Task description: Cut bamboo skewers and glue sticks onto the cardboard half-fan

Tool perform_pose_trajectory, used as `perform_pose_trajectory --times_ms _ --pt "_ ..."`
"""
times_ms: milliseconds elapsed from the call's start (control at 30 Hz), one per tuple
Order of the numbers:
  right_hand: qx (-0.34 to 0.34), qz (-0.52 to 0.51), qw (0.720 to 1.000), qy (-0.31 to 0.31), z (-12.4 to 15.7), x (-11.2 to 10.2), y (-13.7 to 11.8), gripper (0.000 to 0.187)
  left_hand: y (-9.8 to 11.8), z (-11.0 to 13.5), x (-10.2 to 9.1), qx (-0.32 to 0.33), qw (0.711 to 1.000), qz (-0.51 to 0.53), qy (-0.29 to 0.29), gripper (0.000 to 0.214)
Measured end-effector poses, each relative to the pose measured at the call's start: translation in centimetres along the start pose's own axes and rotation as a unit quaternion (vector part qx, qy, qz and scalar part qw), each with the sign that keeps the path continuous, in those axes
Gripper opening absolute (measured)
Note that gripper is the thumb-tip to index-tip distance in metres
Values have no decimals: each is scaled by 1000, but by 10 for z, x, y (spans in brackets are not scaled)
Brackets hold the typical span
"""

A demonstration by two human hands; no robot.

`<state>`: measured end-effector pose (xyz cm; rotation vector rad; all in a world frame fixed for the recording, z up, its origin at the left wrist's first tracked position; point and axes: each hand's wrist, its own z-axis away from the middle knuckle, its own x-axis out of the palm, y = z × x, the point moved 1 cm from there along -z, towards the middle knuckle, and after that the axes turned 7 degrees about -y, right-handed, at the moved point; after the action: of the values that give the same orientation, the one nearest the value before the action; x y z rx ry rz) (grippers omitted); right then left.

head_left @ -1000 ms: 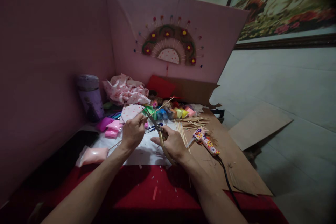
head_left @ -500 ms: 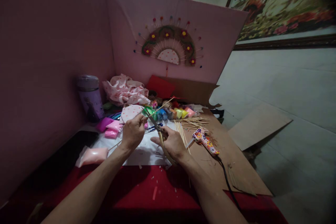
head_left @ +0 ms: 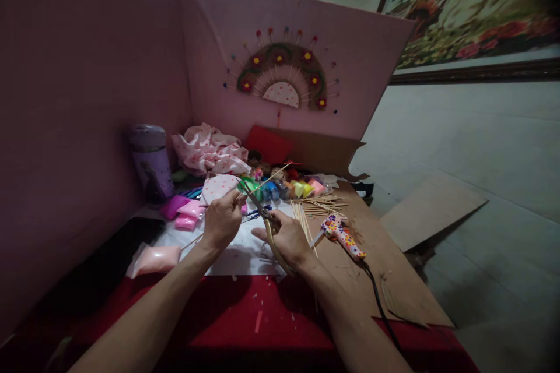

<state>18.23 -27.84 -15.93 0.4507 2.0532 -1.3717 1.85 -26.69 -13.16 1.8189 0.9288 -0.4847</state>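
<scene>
And here at the desk (head_left: 227, 332), the left hand (head_left: 221, 220) pinches a thin stick (head_left: 275, 174) close by the blades of the scissors (head_left: 264, 211), while the right hand (head_left: 291, 243) is curled round the scissors' handles! That stick slants up past the scissors, the blades crossing it, though whether it's caught between them I can't tell; loose sticks (head_left: 324, 206) lie to the right of the scissors, a flowered glue gun (head_left: 345, 240) farther right of the scissors, and a peach packet (head_left: 158, 259) well to their left
</scene>
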Motion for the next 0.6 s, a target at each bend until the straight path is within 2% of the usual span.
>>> perform_pose_trajectory --times_ms 600 --pt "4 43 999 7 1 -2 -3 33 0 2 0 -5 1000 -8 -3 25"
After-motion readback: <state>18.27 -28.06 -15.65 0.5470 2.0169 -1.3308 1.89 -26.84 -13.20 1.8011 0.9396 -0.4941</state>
